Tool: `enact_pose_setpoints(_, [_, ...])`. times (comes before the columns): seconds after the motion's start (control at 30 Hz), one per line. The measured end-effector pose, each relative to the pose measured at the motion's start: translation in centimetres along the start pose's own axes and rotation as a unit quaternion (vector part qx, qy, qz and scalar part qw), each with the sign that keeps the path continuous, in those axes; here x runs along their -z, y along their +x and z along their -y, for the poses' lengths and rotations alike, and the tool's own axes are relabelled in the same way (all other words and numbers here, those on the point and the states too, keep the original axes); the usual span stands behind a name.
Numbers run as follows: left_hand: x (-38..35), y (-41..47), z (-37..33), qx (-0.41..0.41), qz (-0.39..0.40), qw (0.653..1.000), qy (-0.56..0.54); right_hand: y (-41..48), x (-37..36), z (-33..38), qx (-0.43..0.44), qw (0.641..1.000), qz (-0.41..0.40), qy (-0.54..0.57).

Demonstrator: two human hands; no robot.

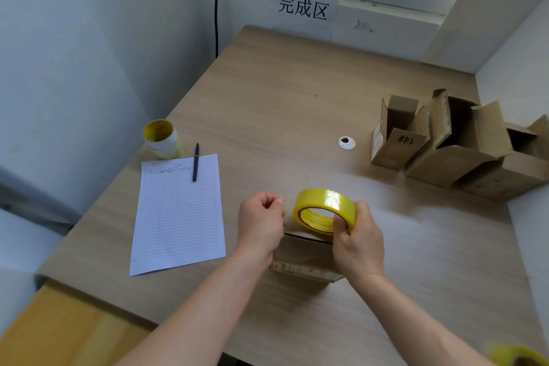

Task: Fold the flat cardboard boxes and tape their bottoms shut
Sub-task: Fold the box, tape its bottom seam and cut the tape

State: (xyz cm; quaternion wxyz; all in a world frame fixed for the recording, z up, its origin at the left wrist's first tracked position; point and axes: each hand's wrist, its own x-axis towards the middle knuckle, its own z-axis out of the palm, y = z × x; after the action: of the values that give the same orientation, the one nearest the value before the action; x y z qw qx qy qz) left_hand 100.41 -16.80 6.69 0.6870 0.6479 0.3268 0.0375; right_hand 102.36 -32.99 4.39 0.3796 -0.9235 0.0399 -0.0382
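A small cardboard box [306,258] stands on the wooden table [297,104] right under my hands. My right hand [358,242] grips a yellow tape roll [325,206] above the box, with fingers through its core. My left hand [261,223] is held beside the roll with thumb and fingers pinched together; a pulled tape end is too faint to make out. Three folded boxes [457,145] with open tops stand at the table's right side.
A lined sheet of paper [178,214] with a black pen [195,162] lies to the left. Behind it stands a second tape roll [162,138]. A white cable grommet [346,142] sits mid-table. Another yellow roll [518,356] shows at the bottom right corner. Walls enclose the table.
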Motion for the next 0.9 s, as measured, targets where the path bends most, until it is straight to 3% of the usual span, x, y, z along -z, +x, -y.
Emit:
enact_pose_setpoints(0.13, [-0.1, -0.3, 0.6, 0.076, 0.012, 0.992, -0.098, 0.3, 0.5, 0.2, -0.002, 1.000, 0.010, 0.006])
enact_pose_setpoints(0.3, [-0.3, -0.4, 1.3, 0.067, -0.006, 0.991, -0.118, 1.0, 1.6, 1.6, -0.014, 0.998, 0.037, 0.040])
enact_pose_setpoints(0.47, [-0.3, -0.5, 1.7, 0.076, 0.005, 0.984, -0.160, 0.0, 1.5, 2.8, -0.012, 0.991, -0.011, 0.131])
enact_pose_setpoints(0.6, [0.3, -0.7, 1.6, 0.072, 0.036, 0.987, -0.141, -2.2, 0.5, 0.2, -0.003, 0.990, -0.017, 0.140])
enact_pose_setpoints(0.73, [2.2, -0.2, 2.5, 0.062, 0.057, 0.995, -0.057, -2.2, 0.4, -0.7, 0.042, 0.992, 0.004, 0.123])
enact_pose_setpoints(0.9, [3.2, 0.2, 3.9, 0.100, 0.064, 0.992, -0.046, -2.0, 0.5, -0.8, 0.113, 0.988, 0.021, 0.099])
